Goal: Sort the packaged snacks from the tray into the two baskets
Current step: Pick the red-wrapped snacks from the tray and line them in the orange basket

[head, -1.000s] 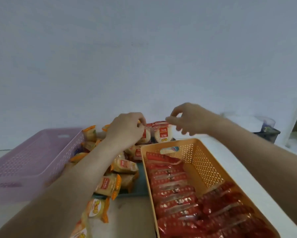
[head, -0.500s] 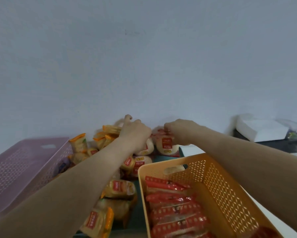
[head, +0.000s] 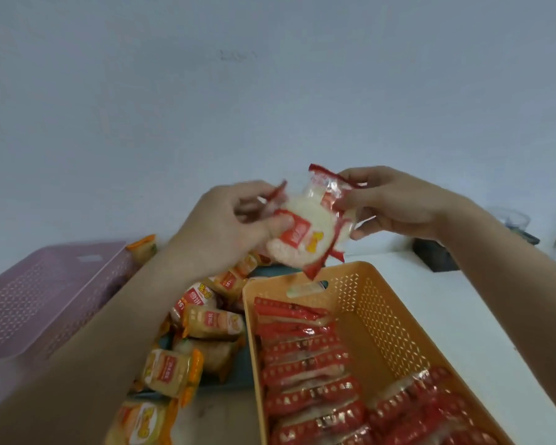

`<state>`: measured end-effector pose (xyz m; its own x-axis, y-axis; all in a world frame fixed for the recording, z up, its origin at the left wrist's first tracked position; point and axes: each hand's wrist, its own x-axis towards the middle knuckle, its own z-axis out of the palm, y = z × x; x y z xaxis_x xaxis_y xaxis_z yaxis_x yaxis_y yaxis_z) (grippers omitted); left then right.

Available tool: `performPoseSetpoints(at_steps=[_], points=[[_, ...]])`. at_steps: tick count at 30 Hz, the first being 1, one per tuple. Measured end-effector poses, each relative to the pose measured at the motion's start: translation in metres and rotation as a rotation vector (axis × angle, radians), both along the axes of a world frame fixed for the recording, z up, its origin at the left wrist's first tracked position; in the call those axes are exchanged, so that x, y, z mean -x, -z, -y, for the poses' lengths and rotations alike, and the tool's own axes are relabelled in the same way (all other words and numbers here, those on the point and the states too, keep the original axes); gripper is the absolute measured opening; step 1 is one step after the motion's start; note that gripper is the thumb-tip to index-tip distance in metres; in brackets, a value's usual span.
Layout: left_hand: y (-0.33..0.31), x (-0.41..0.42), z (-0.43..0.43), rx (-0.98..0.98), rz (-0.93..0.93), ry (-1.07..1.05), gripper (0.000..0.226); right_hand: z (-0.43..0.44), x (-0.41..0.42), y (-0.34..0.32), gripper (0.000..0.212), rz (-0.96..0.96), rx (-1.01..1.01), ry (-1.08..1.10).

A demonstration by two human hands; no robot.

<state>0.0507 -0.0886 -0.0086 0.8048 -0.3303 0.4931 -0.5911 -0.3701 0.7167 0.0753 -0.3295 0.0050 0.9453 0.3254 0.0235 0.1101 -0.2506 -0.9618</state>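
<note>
My left hand [head: 228, 226] grips a round white snack in a clear red-edged wrapper [head: 297, 236], lifted above the far end of the orange basket [head: 395, 332]. My right hand [head: 395, 203] pinches a second red-edged snack packet [head: 329, 187] just behind the first; the two packets overlap. Several red packets [head: 305, 370] lie in rows inside the orange basket. The dark tray [head: 241, 364] between the baskets holds several orange-wrapped snacks [head: 212, 322]. My left forearm hides part of the tray. The pink basket [head: 39, 300] stands at the left.
A white wall rises close behind the white table [head: 488, 316]. A dark box [head: 430, 255] and a clear container [head: 514, 220] sit at the far right.
Both hands reached down into the snacks at the tray's far end, each took a red-edged packet, and now hold them raised above the orange basket's far edge.
</note>
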Motion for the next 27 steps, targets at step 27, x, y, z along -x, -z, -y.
performPoseSetpoints(at_steps=[27], points=[[0.05,0.028,0.012,-1.067,0.298,-0.186,0.028,-0.032,0.094,0.014,0.04,0.357,1.292,-0.149]])
